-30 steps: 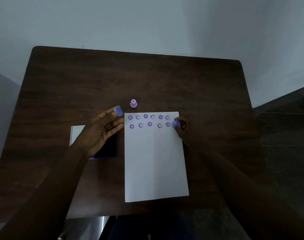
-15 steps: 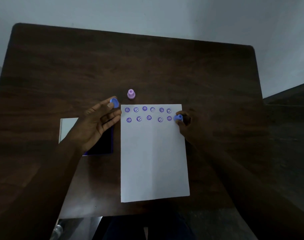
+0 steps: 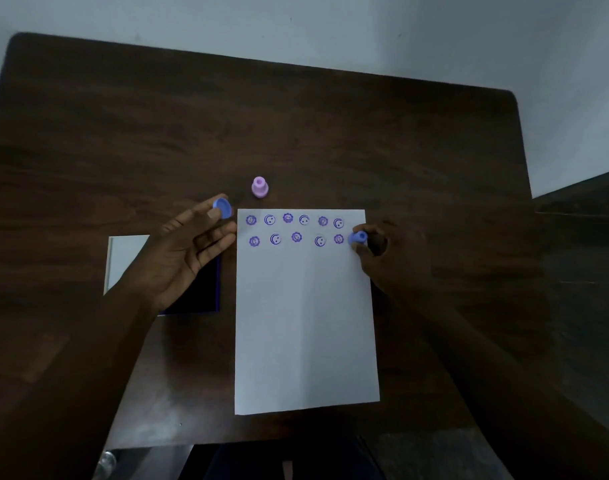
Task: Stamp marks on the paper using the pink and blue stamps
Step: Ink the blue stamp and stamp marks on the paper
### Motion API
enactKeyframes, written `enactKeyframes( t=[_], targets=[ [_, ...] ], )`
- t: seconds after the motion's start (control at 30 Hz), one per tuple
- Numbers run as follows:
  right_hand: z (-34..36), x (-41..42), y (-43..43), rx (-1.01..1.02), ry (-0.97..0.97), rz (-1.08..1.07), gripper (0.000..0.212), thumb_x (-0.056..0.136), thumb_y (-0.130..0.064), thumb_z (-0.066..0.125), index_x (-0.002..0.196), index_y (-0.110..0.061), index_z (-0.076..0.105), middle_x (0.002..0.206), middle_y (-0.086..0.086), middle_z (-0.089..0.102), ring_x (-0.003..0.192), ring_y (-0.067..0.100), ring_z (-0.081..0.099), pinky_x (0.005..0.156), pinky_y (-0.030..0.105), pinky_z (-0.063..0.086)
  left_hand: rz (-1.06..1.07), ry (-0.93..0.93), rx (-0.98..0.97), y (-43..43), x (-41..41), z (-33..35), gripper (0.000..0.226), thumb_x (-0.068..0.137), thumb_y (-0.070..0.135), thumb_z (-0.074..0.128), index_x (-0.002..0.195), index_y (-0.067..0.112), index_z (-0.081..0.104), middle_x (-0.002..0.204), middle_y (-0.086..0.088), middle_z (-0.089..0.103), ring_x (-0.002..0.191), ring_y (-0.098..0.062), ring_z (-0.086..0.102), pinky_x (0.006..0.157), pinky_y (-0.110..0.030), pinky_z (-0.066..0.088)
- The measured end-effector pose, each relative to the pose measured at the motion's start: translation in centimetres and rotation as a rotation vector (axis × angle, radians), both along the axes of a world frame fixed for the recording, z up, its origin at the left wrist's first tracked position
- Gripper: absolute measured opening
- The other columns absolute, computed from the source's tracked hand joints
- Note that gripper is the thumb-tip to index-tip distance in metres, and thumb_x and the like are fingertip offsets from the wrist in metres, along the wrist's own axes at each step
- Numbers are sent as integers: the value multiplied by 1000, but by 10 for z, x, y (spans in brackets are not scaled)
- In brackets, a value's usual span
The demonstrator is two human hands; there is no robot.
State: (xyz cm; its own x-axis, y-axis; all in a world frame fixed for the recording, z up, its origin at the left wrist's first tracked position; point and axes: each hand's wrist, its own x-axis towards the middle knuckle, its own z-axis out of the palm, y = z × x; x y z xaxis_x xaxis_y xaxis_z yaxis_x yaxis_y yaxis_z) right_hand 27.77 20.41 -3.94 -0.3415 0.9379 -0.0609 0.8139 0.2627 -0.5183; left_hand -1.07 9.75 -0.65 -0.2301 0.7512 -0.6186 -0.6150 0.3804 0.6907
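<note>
A white sheet of paper (image 3: 306,323) lies on the dark wooden table (image 3: 296,133); two rows of purple stamp marks (image 3: 294,229) run across its top. My right hand (image 3: 379,258) grips the blue stamp (image 3: 358,238) and holds it down at the right end of the second row, by the paper's right edge. My left hand (image 3: 188,251) hovers just left of the paper and pinches a small blue cap (image 3: 223,207) between thumb and fingertips. The pink stamp (image 3: 260,187) stands upright on the table just beyond the paper's top edge.
Under my left hand lies an ink pad (image 3: 199,289) with a dark inked face, its white lid (image 3: 126,261) open to the left. A grey wall rises behind the table's far edge. A dark surface lies off the table's right side.
The camera view has shifted a little. Both hands stay where they were: the blue stamp at the second row's right end, the cap pinched in the left.
</note>
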Motion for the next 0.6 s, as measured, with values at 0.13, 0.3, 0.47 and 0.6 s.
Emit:
enactKeyframes(
  t=[0.13, 0.3, 0.47, 0.6],
  targets=[
    [1, -1, -1, -1, -15, -12, 21, 83, -24, 73, 98, -9, 71, 94, 9, 72, 83, 17, 60, 82, 20, 35, 10, -16, -6, 1, 1, 3, 24, 94, 13, 56, 106, 20, 75, 102, -2, 77, 88, -11, 74, 75, -22, 59],
    [7, -3, -2, -86, -18, -21, 23, 86, -23, 70, 103, -7, 70, 100, 10, 70, 87, 13, 56, 85, 18, 33, 3, -32, 16, -1, 1, 7, 25, 94, 12, 56, 112, 19, 72, 103, -2, 77, 90, -11, 74, 76, -21, 59],
    [21, 8, 4, -394, 51, -108, 37, 87, -52, 60, 114, -27, 65, 116, -2, 67, 103, 7, 56, 97, 22, 37, 1, -34, 48, -4, 3, 17, 28, 92, 13, 57, 117, 18, 68, 102, -1, 77, 90, -10, 73, 78, -22, 59],
    [68, 21, 5, -423, 863, -621, 20, 86, -28, 68, 105, -25, 69, 78, -12, 69, 65, 5, 57, 59, 20, 46, -8, -46, 74, -4, 5, 33, 26, 92, 14, 57, 114, 19, 70, 103, -2, 77, 91, -10, 73, 80, -22, 59]
  ],
)
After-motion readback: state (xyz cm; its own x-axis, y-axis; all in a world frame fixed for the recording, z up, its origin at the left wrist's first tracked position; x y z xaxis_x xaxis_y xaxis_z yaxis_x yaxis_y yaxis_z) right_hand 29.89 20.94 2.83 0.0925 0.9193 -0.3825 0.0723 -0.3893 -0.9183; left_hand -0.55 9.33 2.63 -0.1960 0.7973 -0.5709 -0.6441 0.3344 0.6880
